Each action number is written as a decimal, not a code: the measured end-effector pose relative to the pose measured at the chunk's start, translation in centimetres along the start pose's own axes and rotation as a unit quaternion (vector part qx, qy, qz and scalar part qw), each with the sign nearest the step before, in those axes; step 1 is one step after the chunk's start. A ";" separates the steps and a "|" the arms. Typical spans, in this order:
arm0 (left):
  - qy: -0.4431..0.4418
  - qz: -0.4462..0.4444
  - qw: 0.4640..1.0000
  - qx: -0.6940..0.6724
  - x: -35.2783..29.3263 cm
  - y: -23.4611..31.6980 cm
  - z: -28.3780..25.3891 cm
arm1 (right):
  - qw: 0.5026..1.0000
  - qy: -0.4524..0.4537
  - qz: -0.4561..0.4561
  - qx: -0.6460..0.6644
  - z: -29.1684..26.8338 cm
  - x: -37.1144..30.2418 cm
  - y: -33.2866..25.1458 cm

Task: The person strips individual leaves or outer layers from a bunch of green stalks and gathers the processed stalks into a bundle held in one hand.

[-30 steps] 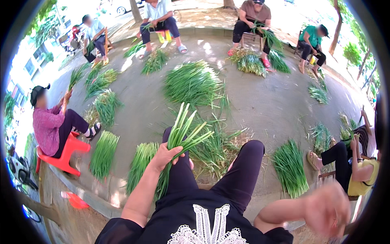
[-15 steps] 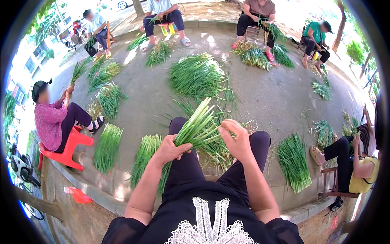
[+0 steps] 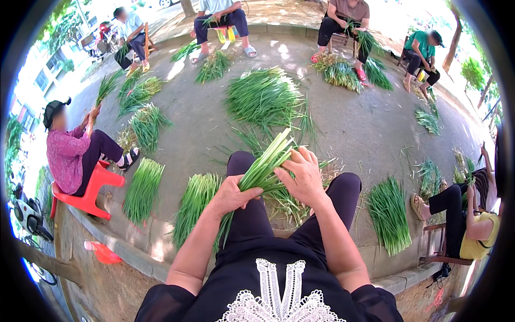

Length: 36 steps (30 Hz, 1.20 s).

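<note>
My left hand [image 3: 235,196] is wrapped round a bunch of garlic chives [image 3: 268,159] above my left thigh. The pale cut ends point up and away, and the green leaves hang below the fist beside my thigh. My right hand [image 3: 303,178] is closed at the right side of the bunch, thumb and fingers pinching some stalks; its fingertips are partly hidden. Below the hands, between my knees, lie loose leaves and yellowish trimmings [image 3: 288,208]. A neat stack of chives [image 3: 196,204] lies just left of my left leg.
A large chive heap [image 3: 263,96] lies ahead on the pavement. More stacks lie at right [image 3: 389,214] and left [image 3: 144,188]. Several people sit around, one on a red plastic stool [image 3: 96,188], handling chives. A kerb [image 3: 129,257] runs behind me at left.
My right hand has come left and closer against the bunch, from pinching a few stalks out to its right. My left hand and the bunch have shifted slightly right.
</note>
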State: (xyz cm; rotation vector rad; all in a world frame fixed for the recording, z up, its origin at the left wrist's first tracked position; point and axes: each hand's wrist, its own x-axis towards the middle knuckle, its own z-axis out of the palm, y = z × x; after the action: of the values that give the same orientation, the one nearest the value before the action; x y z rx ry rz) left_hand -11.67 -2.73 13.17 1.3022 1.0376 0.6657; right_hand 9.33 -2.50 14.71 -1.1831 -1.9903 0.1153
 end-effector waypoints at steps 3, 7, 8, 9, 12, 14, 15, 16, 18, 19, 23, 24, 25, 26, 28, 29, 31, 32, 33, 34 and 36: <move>0.003 -0.005 1.000 0.001 0.0 -0.1 0.1 | 1.000 0.004 -0.013 0.005 -0.1 0.1 0.1; 0.001 -0.010 1.000 -0.011 0.1 -0.3 0.1 | 1.000 -0.007 -0.014 0.010 0.2 -0.2 0.7; 0.001 -0.011 1.000 -0.021 0.1 -0.4 0.1 | 1.000 -0.005 0.001 0.024 0.2 -0.4 0.7; 0.001 -0.011 0.999 -0.031 0.1 -0.5 0.1 | 0.999 -0.004 0.016 0.037 0.2 -0.6 0.8; -0.003 -0.017 0.999 -0.047 0.1 -0.6 -0.1 | 0.993 0.021 0.081 0.078 0.4 -1.2 1.5; 0.002 -0.018 0.998 -0.058 0.1 -0.7 -0.2 | 0.983 0.058 0.134 0.115 0.1 -1.6 2.7; 0.005 -0.019 0.998 -0.064 0.1 -0.7 -0.2 | 0.973 0.084 0.163 0.139 -0.2 -1.8 3.5; 0.002 -0.020 0.998 -0.065 0.1 -1.0 -0.3 | 0.944 0.127 0.242 0.186 -0.3 -2.3 4.2; -0.005 -0.023 0.997 -0.068 0.3 -1.7 -0.6 | 0.907 0.131 0.345 0.204 -1.0 -3.0 6.4; -0.011 -0.027 0.996 -0.080 0.3 -1.9 -0.7 | 0.875 0.118 0.414 0.221 -1.1 -3.2 7.0; -0.050 -0.030 0.992 -0.110 0.7 -2.8 -0.6 | 0.832 0.144 0.396 0.361 0.6 -4.1 7.3; -0.059 -0.029 0.991 -0.114 0.8 -3.1 -0.6 | 0.815 0.106 0.406 0.399 0.4 -4.0 6.9; -0.067 -0.030 0.992 -0.103 0.8 -3.0 -0.4 | 0.796 0.071 0.414 0.436 0.2 -3.7 6.3; -0.074 -0.031 0.992 -0.092 0.7 -2.7 -0.3 | 0.798 0.051 0.400 0.448 0.5 -3.7 6.5; -0.091 -0.035 0.993 -0.072 0.8 -2.8 -0.1 | 0.787 0.030 0.406 0.463 0.5 -3.2 6.4; -0.101 -0.037 0.992 -0.063 0.8 -2.9 0.0 | 0.782 0.019 0.409 0.471 0.5 -2.8 6.2; -0.117 -0.045 0.991 -0.049 1.0 -3.4 0.0 | 0.793 -0.023 0.395 0.464 0.5 -2.1 6.2; -0.125 -0.051 0.990 -0.043 1.2 -3.6 0.1 | 0.803 -0.058 0.376 0.458 0.6 -2.0 6.7; -0.132 -0.057 0.989 -0.037 1.2 -3.8 0.1 | 0.813 -0.093 0.357 0.451 0.7 -2.0 6.9; -0.139 -0.061 0.988 -0.040 1.2 -3.7 0.2 | 0.820 -0.106 0.357 0.435 0.6 -1.8 6.6; -0.153 -0.069 0.985 -0.045 1.3 -3.5 0.3 | 0.846 -0.201 0.328 0.371 -0.2 -1.5 6.9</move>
State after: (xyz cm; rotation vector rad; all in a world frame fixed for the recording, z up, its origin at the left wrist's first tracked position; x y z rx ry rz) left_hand -11.40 -2.43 9.45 1.1987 0.8274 0.3883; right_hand 14.64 0.18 10.87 -1.2917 -1.4981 1.4458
